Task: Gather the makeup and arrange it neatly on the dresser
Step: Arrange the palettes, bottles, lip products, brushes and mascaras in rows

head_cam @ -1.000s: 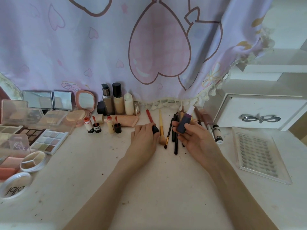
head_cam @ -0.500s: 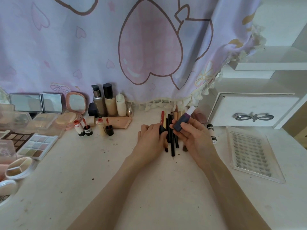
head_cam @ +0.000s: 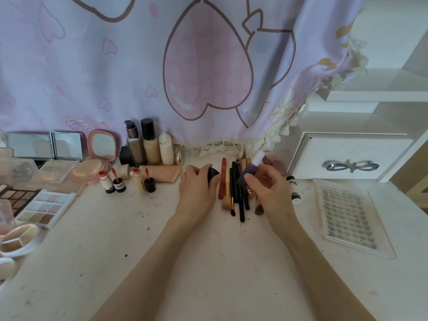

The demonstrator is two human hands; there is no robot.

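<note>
We have pulled our hands apart, left hand (head_cam: 196,193) gripping a dark sponge (head_cam: 212,173), right hand (head_cam: 268,192) pinching a purple tube (head_cam: 251,170), leaving the brushes (head_cam: 234,188) bunched between them.

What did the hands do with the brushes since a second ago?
The left hand, gripping a black pointed cap, pushed the scattered thin brushes and pencils rightward into a tight bundle. The right hand kept holding the purple tube with white cap. The bottles and palettes stayed put.
</note>
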